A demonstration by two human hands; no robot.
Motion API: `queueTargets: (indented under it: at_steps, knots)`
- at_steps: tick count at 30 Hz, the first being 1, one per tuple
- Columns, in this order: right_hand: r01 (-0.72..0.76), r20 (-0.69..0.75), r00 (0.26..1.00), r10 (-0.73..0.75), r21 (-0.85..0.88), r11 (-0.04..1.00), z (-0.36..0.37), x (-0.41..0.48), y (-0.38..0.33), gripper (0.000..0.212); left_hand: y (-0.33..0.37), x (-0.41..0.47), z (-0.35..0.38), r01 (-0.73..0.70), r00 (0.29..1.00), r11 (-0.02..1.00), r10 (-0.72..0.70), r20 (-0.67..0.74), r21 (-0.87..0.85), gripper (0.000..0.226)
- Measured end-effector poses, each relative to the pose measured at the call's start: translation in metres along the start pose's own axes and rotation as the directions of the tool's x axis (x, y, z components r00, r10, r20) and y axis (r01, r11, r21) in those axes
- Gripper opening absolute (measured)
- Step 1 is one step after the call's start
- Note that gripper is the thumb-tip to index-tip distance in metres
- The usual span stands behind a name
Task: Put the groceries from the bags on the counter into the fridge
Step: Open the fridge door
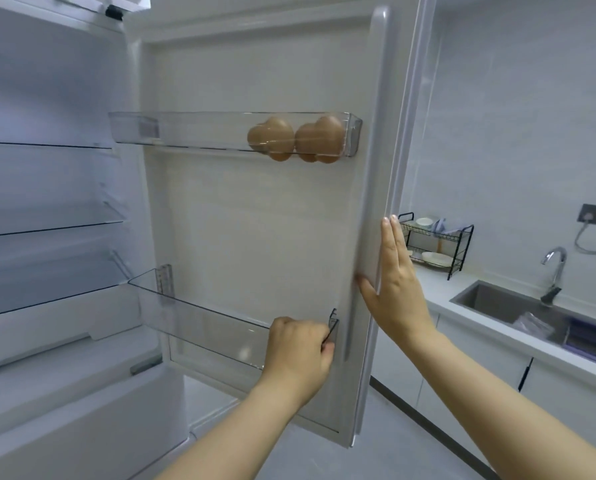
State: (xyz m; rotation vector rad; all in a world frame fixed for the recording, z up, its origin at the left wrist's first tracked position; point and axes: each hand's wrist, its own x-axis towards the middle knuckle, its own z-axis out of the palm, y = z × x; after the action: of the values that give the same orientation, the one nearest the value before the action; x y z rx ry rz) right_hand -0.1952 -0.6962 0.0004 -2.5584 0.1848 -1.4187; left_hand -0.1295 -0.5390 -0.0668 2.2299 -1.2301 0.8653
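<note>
gripping the right end of the lower bin (199, 323) with your left hand (300, 344), fingers curled over its clear rim at the corner. your right hand (395, 282) lies flat on the door (255, 220) edge, fingers straight and pointing up, thumb on the inner side of the edge. door stands wide open. upper bin (185, 131) holds brown eggs (295, 138), bunched at its right end, well above your left hand. exact count unclear. fridge (47, 81) interior on the left shows glass shelves (47, 225), white drawers (57, 344) below them. past the door on the right: counter (442, 292), sink (497, 303), tap (554, 261), dish rack (435, 244) with plates near the wall. crumpled clear wrap (534, 325) lies in the sink, can't tell what it is.
</note>
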Motion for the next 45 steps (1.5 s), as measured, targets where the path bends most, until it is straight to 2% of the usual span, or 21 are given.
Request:
queueTargets:
  at_steps: [4, 13, 23, 27, 31, 34, 37, 40, 45]
  knots:
    - [0.016, 0.011, 1.0, -0.017, 0.026, 1.0, 0.011, 0.016, 0.032, 0.093, 0.007, 0.021, 0.022, -0.004, 1.0, 0.999, 0.005, -0.021, 0.046, 0.042]
    - [0.044, -0.001, 0.999, -0.044, 0.078, 0.996, 0.037, 0.037, 0.078, 0.086, 0.016, 0.055, 0.055, 0.042, 0.999, 0.988, -0.043, 0.007, 0.146, 0.051]
    - [0.027, 0.022, 0.999, -0.029, 0.104, 0.994, 0.039, 0.035, 0.083, 0.083, 0.02, 0.058, 0.054, 0.053, 0.997, 0.994, -0.058, 0.045, 0.096, 0.05]
    - [-0.005, 0.086, 0.996, -0.001, 0.073, 0.997, 0.023, 0.019, 0.081, 0.074, 0.018, 0.058, 0.05, 0.048, 0.995, 0.999, -0.047, 0.093, -0.01, 0.041]
    - [-0.147, 0.145, 0.978, 0.149, -0.02, 0.989, 0.004, -0.018, 0.075, 0.059, 0.014, 0.056, 0.045, 0.088, 0.984, 0.983, -0.061, 0.165, -0.161, 0.023]
    - [-0.309, 0.141, 0.936, 0.323, -0.112, 0.944, -0.009, -0.053, 0.065, 0.052, 0.015, 0.059, 0.033, 0.114, 0.984, 0.945, -0.064, 0.166, -0.308, 0.034]
    - [-0.478, 0.084, 0.863, 0.497, -0.181, 0.86, -0.022, -0.088, 0.046, 0.047, 0.016, 0.06, 0.023, 0.035, 0.982, 0.898, 0.052, 0.184, -0.439, 0.046]
    - [-0.605, -0.003, 0.784, 0.621, -0.231, 0.762, -0.035, -0.12, 0.02, 0.047, 0.022, 0.055, 0.015, -0.106, 0.966, 0.845, 0.214, 0.149, -0.524, 0.049]
    - [-0.749, -0.136, 0.642, 0.754, -0.321, 0.58, -0.066, -0.177, -0.032, 0.046, 0.053, 0.023, 0.009, -0.188, 0.887, 0.693, 0.423, 0.182, -0.696, 0.049]
